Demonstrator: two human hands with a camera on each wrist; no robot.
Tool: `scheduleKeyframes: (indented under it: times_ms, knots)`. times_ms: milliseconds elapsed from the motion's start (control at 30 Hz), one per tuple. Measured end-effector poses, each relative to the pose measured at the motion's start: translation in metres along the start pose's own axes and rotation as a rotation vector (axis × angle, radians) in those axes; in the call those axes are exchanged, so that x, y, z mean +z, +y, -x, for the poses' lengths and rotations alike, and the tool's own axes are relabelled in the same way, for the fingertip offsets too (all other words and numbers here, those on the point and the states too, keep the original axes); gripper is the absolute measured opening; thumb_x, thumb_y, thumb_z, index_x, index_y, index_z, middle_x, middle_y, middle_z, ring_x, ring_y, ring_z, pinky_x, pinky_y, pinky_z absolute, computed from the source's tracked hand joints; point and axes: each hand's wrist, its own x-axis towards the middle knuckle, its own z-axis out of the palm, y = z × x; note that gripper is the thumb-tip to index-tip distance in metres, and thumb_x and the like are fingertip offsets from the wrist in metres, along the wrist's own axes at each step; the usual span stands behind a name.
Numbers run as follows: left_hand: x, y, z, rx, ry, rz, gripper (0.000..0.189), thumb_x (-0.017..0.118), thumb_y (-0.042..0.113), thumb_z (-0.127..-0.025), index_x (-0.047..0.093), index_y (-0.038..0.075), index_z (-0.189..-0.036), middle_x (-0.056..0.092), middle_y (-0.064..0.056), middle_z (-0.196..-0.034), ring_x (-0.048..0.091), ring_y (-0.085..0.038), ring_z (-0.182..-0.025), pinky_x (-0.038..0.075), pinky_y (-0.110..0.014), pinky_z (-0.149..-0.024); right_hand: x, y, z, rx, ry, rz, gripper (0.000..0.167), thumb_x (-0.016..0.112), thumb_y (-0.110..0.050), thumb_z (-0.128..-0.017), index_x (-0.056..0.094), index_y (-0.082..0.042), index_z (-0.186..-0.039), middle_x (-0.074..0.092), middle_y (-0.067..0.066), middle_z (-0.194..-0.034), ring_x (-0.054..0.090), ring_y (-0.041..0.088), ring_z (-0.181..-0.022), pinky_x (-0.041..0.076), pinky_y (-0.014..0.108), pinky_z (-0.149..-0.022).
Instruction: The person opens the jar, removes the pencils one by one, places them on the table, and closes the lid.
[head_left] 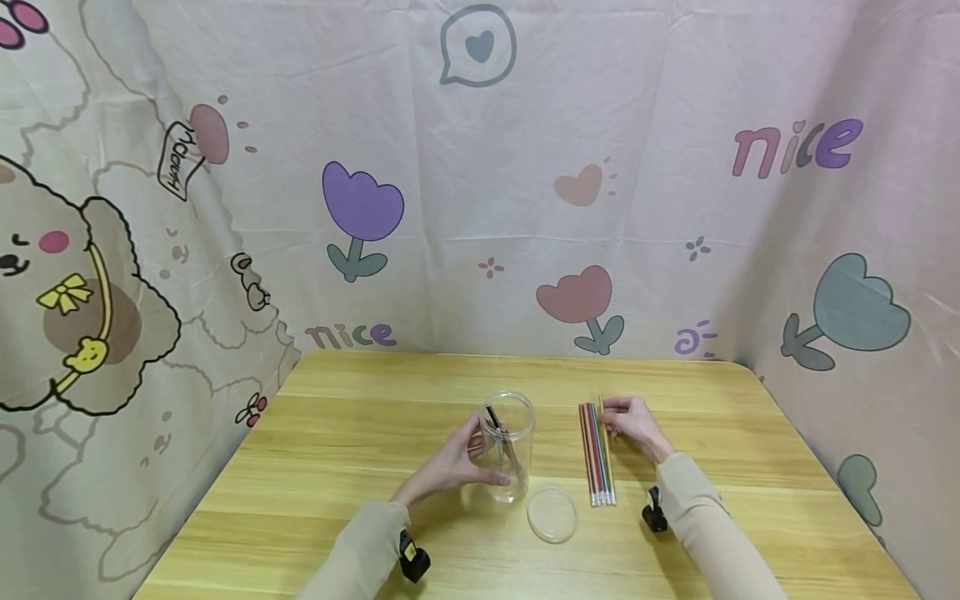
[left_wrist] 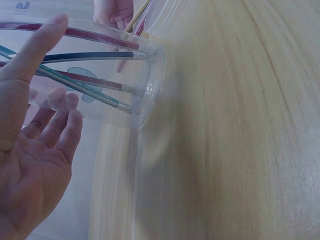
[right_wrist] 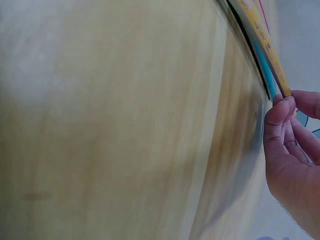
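My left hand [head_left: 450, 465] holds a clear plastic jar [head_left: 519, 467], thumb on the near side and fingers on the far side. The jar has its mouth uncovered. Several pencils [left_wrist: 90, 56] lean inside it, red, dark and green ones, their eraser ends at the bottom in the left wrist view. To the right, my right hand [head_left: 633, 423] pinches the upper end of a yellow pencil [right_wrist: 270, 52] between thumb and fingers. That pencil lies along the right side of a row of coloured pencils [head_left: 592, 454] on the table.
A round clear lid [head_left: 552, 515] lies flat on the wooden table [head_left: 360, 417], between the jar and the pencil row, nearer to me. A printed cloth [head_left: 480, 183] hangs behind the table and along its sides. A small black device [head_left: 412, 558] is strapped at each wrist.
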Motion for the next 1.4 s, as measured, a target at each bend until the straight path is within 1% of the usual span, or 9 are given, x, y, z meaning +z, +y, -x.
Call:
scheduleKeyframes:
  times_ms: [100,333,567,633,700,867,1033,1200,1400]
  knots:
    - [0.000,0.000,0.000,-0.001,0.000,0.003,0.098,0.090,0.011,-0.072,0.031,0.008,-0.151,0.049,-0.027,-0.148,0.047,-0.043,-0.141,0.039,-0.051,-0.120,0.001,0.001,0.000,0.003,0.016,0.023,0.048,0.062,0.006,-0.091,0.045,0.024,-0.132,0.068,0.012,-0.091,0.057,0.009,-0.067,0.055,0.017,-0.057]
    - [0.000,-0.001,-0.001,-0.001,0.002,-0.004,0.100,0.090,0.012,-0.072,0.030,0.008,-0.152,0.049,-0.027,-0.148,0.047,-0.042,-0.141,0.040,-0.051,-0.120,0.002,0.004,-0.001,-0.001,0.047,0.068,0.046,0.063,0.006,-0.090,0.048,0.024,-0.130,0.070,0.019,-0.096,0.058,0.010,-0.066,0.055,0.018,-0.055]
    - [0.000,0.000,-0.001,-0.002,0.004,0.008,0.096,0.090,0.011,-0.072,0.033,0.008,-0.150,0.049,-0.027,-0.147,0.047,-0.042,-0.141,0.039,-0.051,-0.120,0.004,0.002,0.000,0.000,0.057,0.102,0.047,0.062,0.006,-0.089,0.047,0.024,-0.131,0.069,0.016,-0.090,0.057,0.010,-0.065,0.054,0.018,-0.054]
    - [0.000,0.000,-0.001,-0.002,0.006,0.008,0.096,0.090,0.011,-0.072,0.034,0.008,-0.150,0.049,-0.027,-0.147,0.047,-0.042,-0.141,0.039,-0.051,-0.120,0.005,0.002,0.000,0.012,0.070,0.109,0.047,0.062,0.005,-0.089,0.048,0.022,-0.131,0.068,0.016,-0.089,0.056,0.010,-0.065,0.054,0.018,-0.054]
    - [0.000,-0.001,-0.001,-0.001,0.007,0.006,0.096,0.090,0.011,-0.072,0.034,0.008,-0.150,0.050,-0.027,-0.147,0.048,-0.042,-0.140,0.039,-0.051,-0.120,0.005,0.001,0.000,0.017,0.079,0.120,0.048,0.063,0.005,-0.089,0.048,0.022,-0.131,0.068,0.019,-0.092,0.057,0.011,-0.065,0.054,0.019,-0.054]
    - [0.001,-0.001,0.000,-0.002,0.008,0.002,0.097,0.090,0.012,-0.072,0.033,0.008,-0.150,0.050,-0.027,-0.147,0.047,-0.043,-0.140,0.039,-0.052,-0.120,0.008,0.003,0.000,0.006,0.107,0.184,0.046,0.062,0.005,-0.087,0.051,0.020,-0.129,0.070,0.025,-0.099,0.059,0.011,-0.064,0.056,0.020,-0.055]
    - [0.000,0.000,0.000,-0.002,0.007,0.019,0.093,0.090,0.010,-0.072,0.035,0.008,-0.147,0.051,-0.026,-0.146,0.048,-0.042,-0.140,0.039,-0.051,-0.121,0.010,0.003,0.000,-0.003,0.131,0.247,0.045,0.061,0.004,-0.086,0.053,0.016,-0.129,0.070,0.022,-0.097,0.060,0.012,-0.063,0.056,0.021,-0.055]
    - [0.000,0.000,0.000,-0.003,0.010,0.019,0.091,0.090,0.010,-0.072,0.037,0.008,-0.146,0.053,-0.022,-0.144,0.048,-0.042,-0.140,0.039,-0.051,-0.121,0.011,0.001,0.000,-0.007,0.134,0.254,0.045,0.062,0.006,-0.086,0.053,0.017,-0.129,0.070,0.024,-0.097,0.060,0.012,-0.063,0.057,0.022,-0.055]
    - [0.001,-0.001,0.000,-0.009,0.010,0.001,0.098,0.090,0.011,-0.072,0.032,0.008,-0.151,0.049,-0.027,-0.148,0.047,-0.043,-0.141,0.039,-0.052,-0.120,0.010,0.001,0.001,-0.009,0.133,0.247,0.047,0.063,0.005,-0.085,0.052,0.017,-0.129,0.070,0.026,-0.098,0.061,0.013,-0.063,0.058,0.022,-0.055]
